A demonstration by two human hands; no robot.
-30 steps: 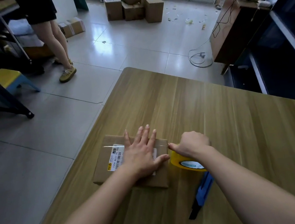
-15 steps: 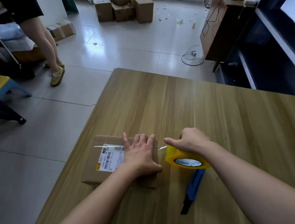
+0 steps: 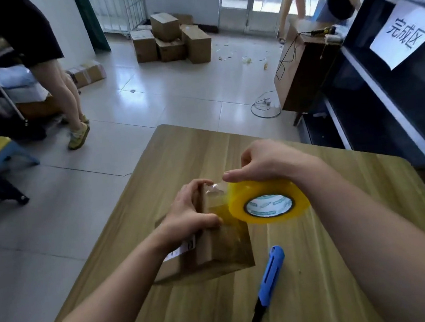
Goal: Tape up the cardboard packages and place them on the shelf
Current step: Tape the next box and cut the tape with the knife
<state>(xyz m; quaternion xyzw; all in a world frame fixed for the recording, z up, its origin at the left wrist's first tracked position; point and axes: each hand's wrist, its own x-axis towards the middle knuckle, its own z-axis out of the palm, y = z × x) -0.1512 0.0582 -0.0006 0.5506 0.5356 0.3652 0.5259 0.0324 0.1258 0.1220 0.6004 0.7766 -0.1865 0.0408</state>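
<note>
A person stands at a wooden table [image 3: 337, 265], both bare forearms reaching in. A small cardboard package [image 3: 216, 250] is tipped up on one edge on the table, with its labelled face turned left and a plain brown face turned right. Its long axis runs away from the person.

The left hand [image 3: 188, 211] grips the package's raised far end. The fingers curl over the top edge and the thumb presses the right-hand face.

Immediately right of the package, against that face, is a yellow tape roll [image 3: 266, 199], its open core facing the person. The right hand [image 3: 264, 162] holds the roll from above with curled fingers, the thumb stretched left toward the package. A short clear strip runs from the roll to the package's top edge, next to the left fingertips.

A blue box cutter [image 3: 269, 276] lies flat on the table by the package's near right corner, not touching it. Its dark tip points toward the person.

The dark shelf [image 3: 386, 114] stands well to the right of the package, past the table, with a paper sign [image 3: 403, 35] hanging on it.

The roll has to travel down the right-hand face, so the next pull looks likely to go rightward and down — the right hand's job, while the left steadies. The cutter is also on the right hand's side.
</note>
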